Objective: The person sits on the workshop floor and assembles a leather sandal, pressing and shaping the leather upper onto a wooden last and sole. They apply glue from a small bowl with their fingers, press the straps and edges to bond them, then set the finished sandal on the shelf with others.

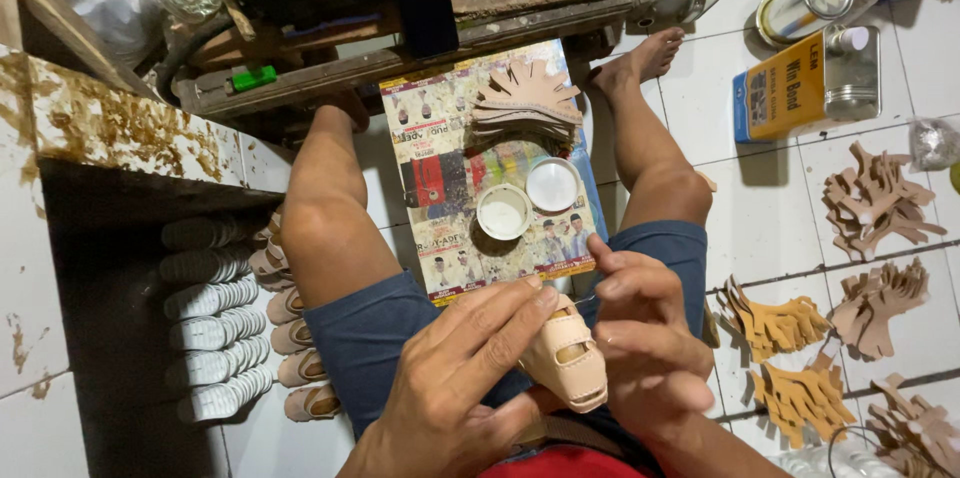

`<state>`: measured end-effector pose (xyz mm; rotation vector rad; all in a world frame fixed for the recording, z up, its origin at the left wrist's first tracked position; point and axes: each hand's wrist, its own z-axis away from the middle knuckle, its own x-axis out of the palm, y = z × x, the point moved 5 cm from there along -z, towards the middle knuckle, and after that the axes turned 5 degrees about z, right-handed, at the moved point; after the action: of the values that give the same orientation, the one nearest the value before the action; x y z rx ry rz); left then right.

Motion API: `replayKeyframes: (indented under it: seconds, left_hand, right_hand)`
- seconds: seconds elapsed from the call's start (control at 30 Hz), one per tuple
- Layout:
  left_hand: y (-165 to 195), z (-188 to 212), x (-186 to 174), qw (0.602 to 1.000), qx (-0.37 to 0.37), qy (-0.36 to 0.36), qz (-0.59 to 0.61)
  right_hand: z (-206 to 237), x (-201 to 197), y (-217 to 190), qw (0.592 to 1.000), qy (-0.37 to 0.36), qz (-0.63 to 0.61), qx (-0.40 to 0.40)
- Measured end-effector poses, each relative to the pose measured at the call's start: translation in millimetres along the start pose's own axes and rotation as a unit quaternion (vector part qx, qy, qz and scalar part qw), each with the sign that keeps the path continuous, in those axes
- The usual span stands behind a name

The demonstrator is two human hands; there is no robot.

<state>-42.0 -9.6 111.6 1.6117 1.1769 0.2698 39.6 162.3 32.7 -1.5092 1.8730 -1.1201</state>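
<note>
While held over lap, small tan sandal (566,358) looks light, soft-soled, flexible. Left hand (455,393) grasps it at toe edge, fingers pinched; right hand (645,338) clamps strap side, seemingly pinching thin tool. Best hold: sole edges, clear of glue. Glue cups (527,200) on printed sheet (440,178) ahead.

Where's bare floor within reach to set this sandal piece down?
Bare tile lies right of the right knee, between it, the yellow tin and the tan cut-outs. The printed sheet between the legs is crowded by two white lids and stacked cut-outs. Left of the left thigh, sandal rows fill the floor.
</note>
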Motion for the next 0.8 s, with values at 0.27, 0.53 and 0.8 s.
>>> replayKeyframes:
  seconds: [0.27, 0.53, 0.8]
  left_hand:
    - [0, 1, 1, 0.997, 0.071, 0.025, -0.025]
    - [9, -1, -2, 0.988, 0.121, 0.023, -0.089]
    - [1, 0, 0, 0.994, 0.100, 0.019, -0.035]
  right_hand:
    - [-1, 4, -4, 0.982, 0.002, -0.165, 0.096]
    - [10, 0, 0, 0.994, -0.046, -0.065, 0.071]
    - [-3, 18, -14, 0.974, -0.029, -0.208, 0.088]
